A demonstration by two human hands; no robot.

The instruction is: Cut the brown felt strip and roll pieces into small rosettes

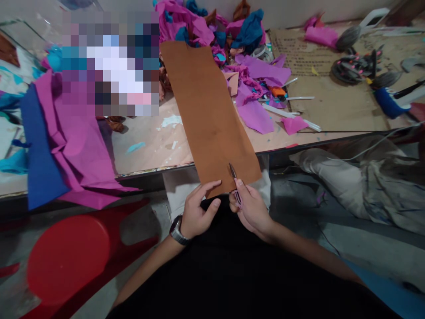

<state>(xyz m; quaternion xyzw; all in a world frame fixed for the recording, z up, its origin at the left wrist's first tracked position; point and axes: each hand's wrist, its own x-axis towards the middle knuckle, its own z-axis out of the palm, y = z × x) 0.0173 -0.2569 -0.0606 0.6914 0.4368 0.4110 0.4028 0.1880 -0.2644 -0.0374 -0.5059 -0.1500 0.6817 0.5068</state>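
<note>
A long brown sheet (212, 106), paper or cloth, stretches over the table edge toward my lap. My left hand (199, 210), with a wristwatch (179, 230), lies at the sheet's near left corner, fingers extended and thumb apart. In my right hand (249, 204) is a small pair of scissors (234, 175) with pink handles. The blades look closed and point away from me over the near end of the sheet. Whether they touch the sheet I cannot tell.
Crumpled pink and blue pieces (186, 22) lie at the back of the table (149, 137). Purple scraps (255, 110) and white sticks (302, 98) are right of the sheet, beside flattened cardboard (318, 106). Pink sheets (73, 137) overhang the left edge. A red stool (69, 257) stands lower left.
</note>
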